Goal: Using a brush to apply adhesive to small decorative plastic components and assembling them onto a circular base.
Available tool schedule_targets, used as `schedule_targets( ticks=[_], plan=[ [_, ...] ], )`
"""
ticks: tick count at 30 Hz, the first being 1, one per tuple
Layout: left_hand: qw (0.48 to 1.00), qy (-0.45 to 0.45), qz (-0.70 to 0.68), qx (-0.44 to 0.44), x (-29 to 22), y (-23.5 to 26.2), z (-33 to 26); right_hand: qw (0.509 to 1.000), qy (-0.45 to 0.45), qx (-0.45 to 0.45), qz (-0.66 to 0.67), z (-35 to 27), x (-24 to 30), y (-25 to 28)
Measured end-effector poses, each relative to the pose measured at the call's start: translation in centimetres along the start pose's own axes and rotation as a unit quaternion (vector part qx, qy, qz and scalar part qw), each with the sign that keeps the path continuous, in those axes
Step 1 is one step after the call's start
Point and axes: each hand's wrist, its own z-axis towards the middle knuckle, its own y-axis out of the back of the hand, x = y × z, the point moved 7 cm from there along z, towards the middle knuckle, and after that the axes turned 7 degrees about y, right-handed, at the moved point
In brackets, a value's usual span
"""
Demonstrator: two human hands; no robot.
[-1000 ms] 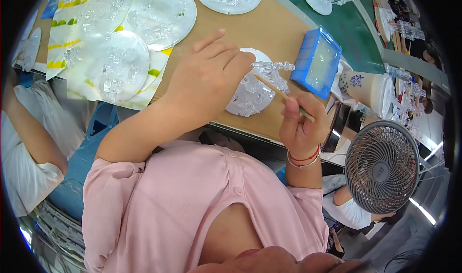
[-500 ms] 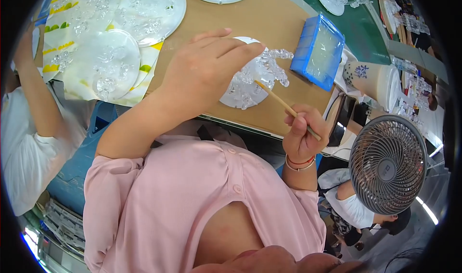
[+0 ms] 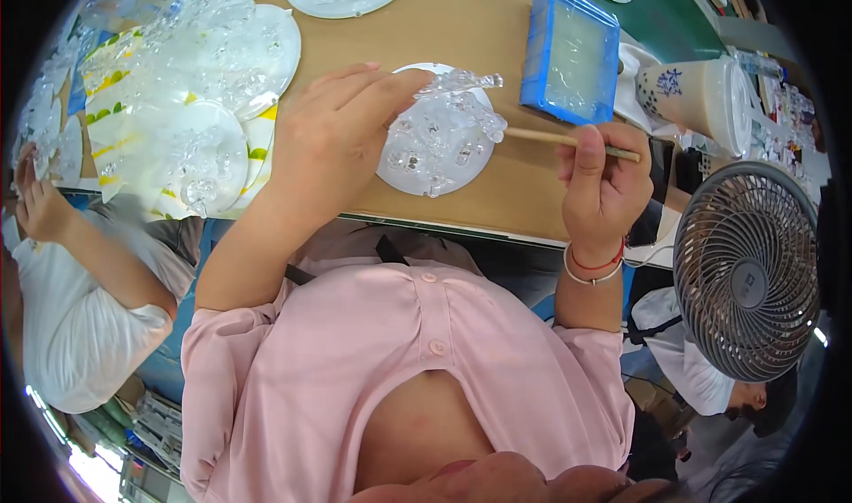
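Note:
My left hand (image 3: 333,135) pinches a clear glass-like ornament (image 3: 457,83) at its fingertips, over a round white plate (image 3: 441,159) with several clear pieces on it. My right hand (image 3: 602,191) grips a thin wooden stick (image 3: 550,137) whose tip points left at the pieces on the plate. The plate lies on a brown table (image 3: 479,24) near its front edge. A blue tray (image 3: 571,52) holding a pale clear layer sits just behind my right hand.
More white plates of clear pieces (image 3: 226,68) crowd the table's left and back. A lidded drink cup (image 3: 701,95) stands at the right. A grey fan (image 3: 745,272) sits low right. Another person's arm (image 3: 80,246) is at the left.
My right hand rose and turned the stick from slanting to nearly level, its tip now at the plate's pieces. My left hand stayed on the ornament.

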Motion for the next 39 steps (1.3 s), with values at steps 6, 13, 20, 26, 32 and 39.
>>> schedule_targets(
  ticks=[6, 13, 20, 26, 32, 39],
  plan=[
    [0.994, 0.049, -0.048, 0.081, 0.4, -0.5, 0.3, 0.996, 0.08, -0.032, 0.021, -1.9, -0.4, 0.5],
    [0.993, 0.061, -0.103, 0.016, 0.9, -1.1, -0.5, 0.989, 0.144, -0.006, 0.017, -4.1, 0.8, 0.6],
    [0.989, 0.08, -0.123, -0.013, 1.4, -1.1, -1.2, 0.98, 0.197, 0.02, -0.006, -6.9, 3.0, 1.3],
    [0.99, 0.073, -0.123, -0.01, 1.3, -1.2, -1.2, 0.986, 0.165, -0.016, -0.021, -7.4, 1.9, 1.2],
    [0.992, 0.064, -0.106, -0.007, 1.3, -1.2, -1.0, 0.988, 0.139, -0.063, 0.0, -7.0, 1.1, 1.7],
    [0.995, 0.028, -0.076, -0.052, 0.5, -0.6, -1.0, 0.97, 0.16, -0.183, -0.009, -6.3, 3.1, 5.7]
  ],
)
